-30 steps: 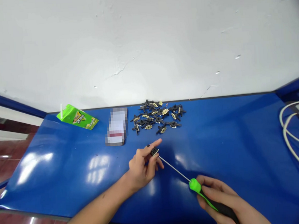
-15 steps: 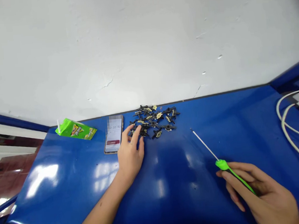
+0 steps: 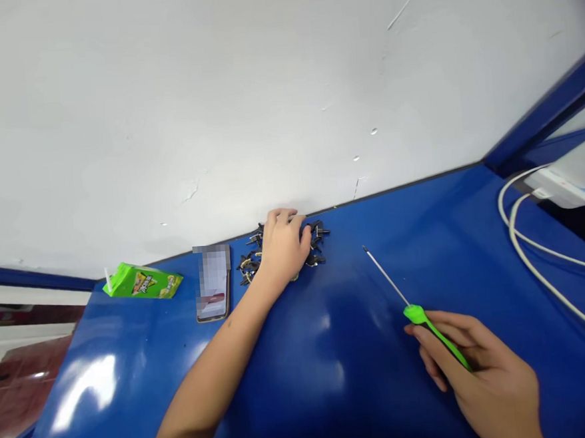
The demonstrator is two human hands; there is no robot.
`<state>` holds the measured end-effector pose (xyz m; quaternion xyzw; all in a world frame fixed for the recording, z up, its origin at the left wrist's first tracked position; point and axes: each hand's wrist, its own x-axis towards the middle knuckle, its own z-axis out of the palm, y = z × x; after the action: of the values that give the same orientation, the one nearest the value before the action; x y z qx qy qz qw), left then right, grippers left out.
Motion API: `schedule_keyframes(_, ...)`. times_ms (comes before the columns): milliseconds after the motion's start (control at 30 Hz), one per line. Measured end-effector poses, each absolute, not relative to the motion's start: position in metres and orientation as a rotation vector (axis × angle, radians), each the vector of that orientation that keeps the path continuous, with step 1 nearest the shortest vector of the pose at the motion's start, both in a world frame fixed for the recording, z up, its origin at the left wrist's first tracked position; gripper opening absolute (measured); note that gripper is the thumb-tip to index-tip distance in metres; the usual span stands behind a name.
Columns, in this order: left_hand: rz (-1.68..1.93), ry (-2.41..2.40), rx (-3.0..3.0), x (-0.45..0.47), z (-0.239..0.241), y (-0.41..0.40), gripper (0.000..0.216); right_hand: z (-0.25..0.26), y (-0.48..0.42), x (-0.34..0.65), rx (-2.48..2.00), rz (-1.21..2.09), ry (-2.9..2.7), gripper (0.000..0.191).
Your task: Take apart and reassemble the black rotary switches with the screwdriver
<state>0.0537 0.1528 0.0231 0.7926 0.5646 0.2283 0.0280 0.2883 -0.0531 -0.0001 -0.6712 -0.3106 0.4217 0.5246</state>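
My right hand (image 3: 483, 366) is wrapped round the green and black handle of a screwdriver (image 3: 438, 332), its thin metal shaft pointing up and left over the table. My left hand (image 3: 285, 243) lies over a pile of small black parts with pale metal pieces (image 3: 318, 236) by the wall. Its fingers curl down at the far side of the pile, and the fingertips are partly hidden. Whether they grip one of the parts does not show. Much of the pile is covered by this hand.
On the blue table (image 3: 375, 400), a phone (image 3: 213, 284) lies left of the pile, beyond it a green drink carton (image 3: 147, 282) on its side with a straw. White cables (image 3: 551, 274) run from a white box (image 3: 577, 172) at the right. A pale wall (image 3: 264, 101) borders the back.
My left hand has reached further forward, from the near left edge of the pile to over its top. The right hand still holds the screwdriver. The camera view has shifted somewhat.
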Motion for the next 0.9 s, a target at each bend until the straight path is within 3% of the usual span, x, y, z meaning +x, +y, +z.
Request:
schedule_keyframes(67,0.618,1.742,2.437,0.061,0.022,0.161,0.014,-0.003,-0.053,0.29,-1.596,1.015,-0.732,0.051)
schedule_keyframes(233,0.624,1.698,2.335,0.064,0.02,0.168,0.035,-0.014,-0.051,0.299,-1.56,1.017,-0.741,0.052)
schedule_keyframes(400,1.02,1.673,2.014,0.049,0.032,0.152,0.006,-0.013,-0.05,0.3,-1.538,1.017,-0.754,0.05)
schedule_keyframes(567,1.384,1.582,1.417,0.036,0.039,0.102,0.023,-0.005,-0.056,0.291,-1.567,1.04,-0.745,0.05)
schedule_keyframes(900,1.042,1.063,0.53,0.043,0.02,0.027,0.033,-0.004,-0.085,0.265,-1.565,1.18,-1.013,0.04)
